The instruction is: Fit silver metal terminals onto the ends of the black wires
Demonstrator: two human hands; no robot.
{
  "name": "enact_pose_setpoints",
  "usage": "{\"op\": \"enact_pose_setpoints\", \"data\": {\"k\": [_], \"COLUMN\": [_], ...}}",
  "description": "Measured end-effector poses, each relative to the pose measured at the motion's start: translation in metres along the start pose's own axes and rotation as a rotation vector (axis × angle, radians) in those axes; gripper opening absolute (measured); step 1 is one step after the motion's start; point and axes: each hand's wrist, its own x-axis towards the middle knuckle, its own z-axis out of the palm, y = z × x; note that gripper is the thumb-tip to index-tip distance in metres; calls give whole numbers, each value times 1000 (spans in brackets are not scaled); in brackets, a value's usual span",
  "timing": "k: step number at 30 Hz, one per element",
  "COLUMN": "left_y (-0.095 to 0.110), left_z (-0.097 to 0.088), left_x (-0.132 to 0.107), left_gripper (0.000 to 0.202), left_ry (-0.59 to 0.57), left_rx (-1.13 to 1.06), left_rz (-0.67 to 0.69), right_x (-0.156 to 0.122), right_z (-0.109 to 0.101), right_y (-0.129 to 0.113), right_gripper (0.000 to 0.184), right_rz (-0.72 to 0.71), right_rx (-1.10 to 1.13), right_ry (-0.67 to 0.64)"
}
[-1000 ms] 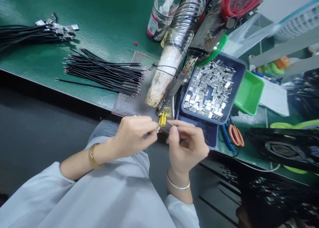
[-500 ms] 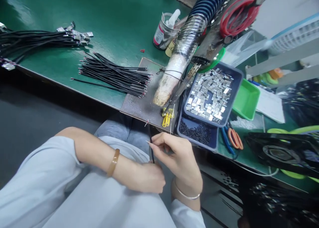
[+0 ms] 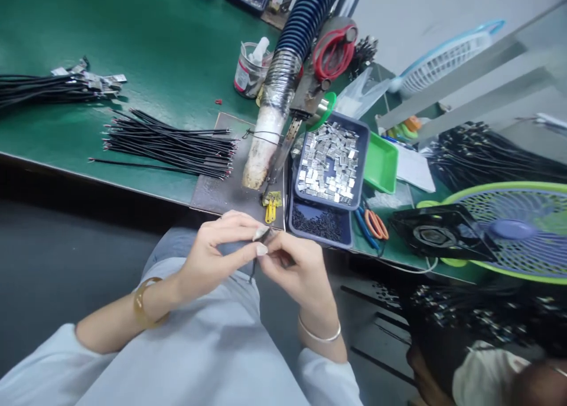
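My left hand and my right hand meet over my lap, just in front of the green bench's edge. Both pinch a thin black wire whose lower end hangs down between them. The fingertips touch near the wire's top end. A small yellow clip sits on the dark metal plate just beyond my hands. A bundle of black wires with red tips lies on the bench to the left.
A dark blue tray of small silver metal parts stands right of a taped hose. A green tray, orange-handled scissors, a green fan and a jar surround it. Another person's head shows at bottom right.
My left hand has risen from my lap to meet the right hand at the wire's top end. The view has swung right, bringing the fan and another person into sight.
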Motion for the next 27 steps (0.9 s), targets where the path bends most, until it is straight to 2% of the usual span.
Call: {"op": "enact_pose_setpoints", "data": {"k": [2, 4, 6, 8, 10, 14, 17, 19, 22, 27], "left_y": [-2, -3, -5, -8, -12, -20, -25, -27, -27, -23], "left_z": [4, 5, 2, -4, -11, -20, -22, -22, -21, -15], "left_x": [-2, -4, -7, -8, -8, -6, -2, 2, 8, 16], "left_gripper": [11, 14, 18, 19, 18, 13, 15, 19, 21, 26], "left_ry": [21, 67, 104, 135, 147, 79, -7, -36, -31, 33], "left_rx": [-126, -213, -283, -312, -293, -224, -220, -241, -287, -348], "left_rz": [-116, -258, -353, -397, -430, -471, -516, -563, -621, -590], "right_x": [1, -1, -5, -8, -9, 7, 32, 52, 77, 95], "right_z": [5, 5, -2, -16, -37, -81, -100, -102, -96, -86], "right_y": [0, 1, 4, 11, 23, 66, 98, 111, 120, 127], "right_gripper": [19, 14, 11, 15, 22, 13, 8, 6, 5, 10], "right_rz": [-85, -180, -269, -278, -162, 206, 389, 425, 468, 510], "right_rx": [-90, -194, -308, -445, -623, -944, -1021, -1002, -966, -972], "right_ry": [11, 80, 229, 376, 396, 168, 212, 244, 173, 90]}}
